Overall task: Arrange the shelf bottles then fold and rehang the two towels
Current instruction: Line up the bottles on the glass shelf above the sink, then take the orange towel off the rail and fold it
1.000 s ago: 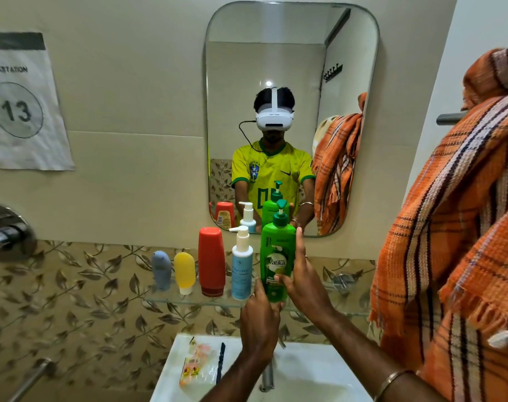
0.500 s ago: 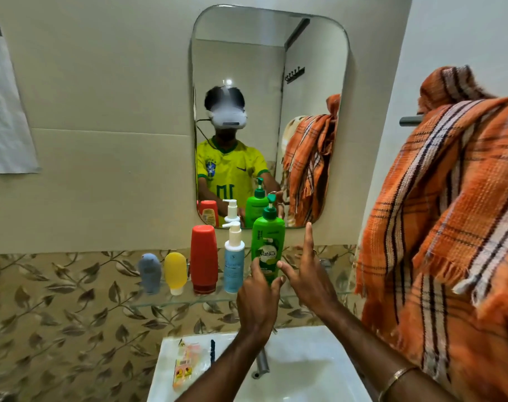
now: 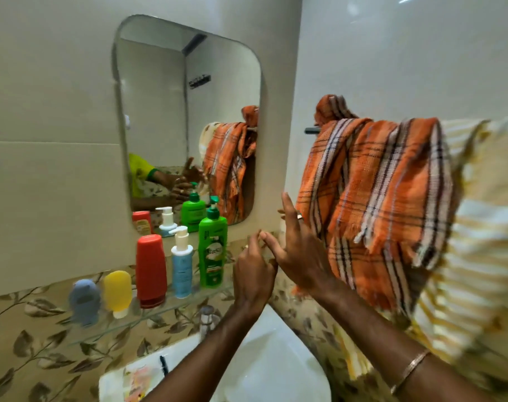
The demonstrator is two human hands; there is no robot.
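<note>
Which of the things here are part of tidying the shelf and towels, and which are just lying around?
Part of the job: grey tube, yellow tube, red bottle, blue pump bottle, green pump bottle, glass shelf, orange checked towel, yellow striped towel.

Just lying about: mirror, sink, tap, packet on the sink rim.

Five bottles [image 3: 180,265] upright on shelf [image 3: 148,314]; two towels [image 3: 372,198] seemingly draped unfolded

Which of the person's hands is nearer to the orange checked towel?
The right hand: it is raised just beside the orange checked towel, by its hanging edge. The left hand is farther left, nearer the green bottle.
</note>
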